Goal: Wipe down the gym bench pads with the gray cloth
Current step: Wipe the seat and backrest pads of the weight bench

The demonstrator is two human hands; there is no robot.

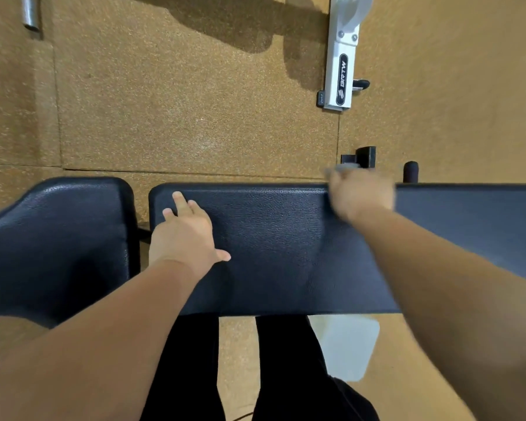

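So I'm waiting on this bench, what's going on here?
A person is wiping it. The left hand rests flat on the long pad near its left end. The right hand, blurred, is at that pad's far edge with gray cloth showing past it; its grip is unclear. No hand is on the seat pad.

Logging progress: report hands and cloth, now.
Left hand flat on long pad. Right hand blurred, gripping cloth at far edge. Nothing in the way.

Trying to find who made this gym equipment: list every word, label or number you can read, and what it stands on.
"BRTW", beside a striped logo mark, in white letters on the black oval badge fixed to the white frame bar on the floor.
No other readable text shows in this view.
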